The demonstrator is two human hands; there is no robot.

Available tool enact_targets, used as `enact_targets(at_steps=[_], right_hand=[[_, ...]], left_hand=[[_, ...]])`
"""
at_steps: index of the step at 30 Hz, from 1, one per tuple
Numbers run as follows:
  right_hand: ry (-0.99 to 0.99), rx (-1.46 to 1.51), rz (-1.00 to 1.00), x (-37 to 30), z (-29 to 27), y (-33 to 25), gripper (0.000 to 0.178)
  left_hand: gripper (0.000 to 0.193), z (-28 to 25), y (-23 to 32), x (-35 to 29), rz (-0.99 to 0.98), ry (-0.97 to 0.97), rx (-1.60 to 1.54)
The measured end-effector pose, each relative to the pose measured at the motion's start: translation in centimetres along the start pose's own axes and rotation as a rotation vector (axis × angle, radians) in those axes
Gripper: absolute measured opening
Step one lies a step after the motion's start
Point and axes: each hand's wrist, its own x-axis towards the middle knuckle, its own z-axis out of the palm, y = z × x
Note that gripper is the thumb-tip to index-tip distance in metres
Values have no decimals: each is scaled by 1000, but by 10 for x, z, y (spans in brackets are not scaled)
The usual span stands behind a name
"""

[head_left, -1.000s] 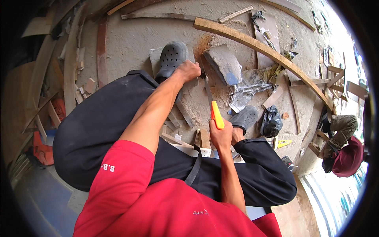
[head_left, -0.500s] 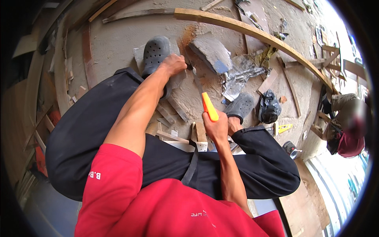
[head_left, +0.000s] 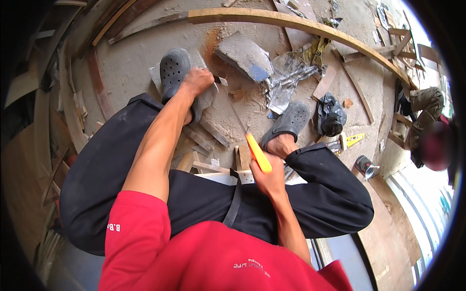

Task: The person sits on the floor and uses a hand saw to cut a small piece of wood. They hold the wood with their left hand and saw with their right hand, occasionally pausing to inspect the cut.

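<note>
My left hand (head_left: 197,81) is closed around a short, dark blade-like piece (head_left: 220,80) with a pale tip. It rests beside my left grey clog (head_left: 175,68), above a flat stone slab (head_left: 208,98). My right hand (head_left: 271,175) grips the yellow-and-orange handle of a long, thin file-like tool (head_left: 257,153). The tool's narrow shaft points away from me toward the piece in my left hand. Whether its end touches that piece, I cannot tell. My fingers hide the rest of the left-hand piece.
A broken concrete slab (head_left: 244,56) and crumpled silver sheeting (head_left: 287,79) lie ahead. Beyond them stretches a long wooden strip (head_left: 272,18). A black plastic bag (head_left: 331,115), an open can (head_left: 364,166) and a yellow-handled tool (head_left: 353,139) are to the right, near another person (head_left: 427,109).
My right hand has drawn the long tool back toward my body, away from the left-hand piece. My left hand stays by the clog. The whole view has shifted slightly.
</note>
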Motion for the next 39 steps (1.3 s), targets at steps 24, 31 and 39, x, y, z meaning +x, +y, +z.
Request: enact_targets(at_steps=[24, 31, 39], right_hand=[[25, -24, -36, -1, 6, -6, 19], [24, -127, 22, 30, 33, -7, 23], [8, -31, 101, 1, 0, -18, 21]], left_hand=[[15, 7, 0, 8, 0, -123, -98], [15, -16, -2, 2, 65, -209, -76], [14, 1, -1, 11, 37, -78, -105]])
